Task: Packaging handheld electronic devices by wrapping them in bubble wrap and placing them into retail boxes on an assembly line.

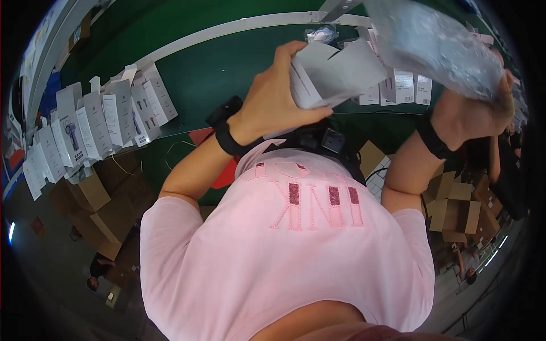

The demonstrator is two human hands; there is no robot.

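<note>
My left hand [273, 94] grips a white cardboard box [327, 74] whose top is open, with its flaps standing up and its hollow inside showing. The thumb lies along the near side of the box and the fingers curl round its far left side. Up at the right, my right hand [483, 111] holds a clear plastic bag [441, 48] with something pale blue or white inside; the wrapping blurs the contents. The bag hangs to the right of the open box, apart from my left hand. Both wrists wear black bands.
On the left of the green table [210, 74] stands a row of white printed boxes [116, 113], several with raised flaps. More white boxes [404, 85] stand at the right. A small plastic-wrapped item [322, 34] lies at the back. Brown cartons [455, 210] sit below on both sides.
</note>
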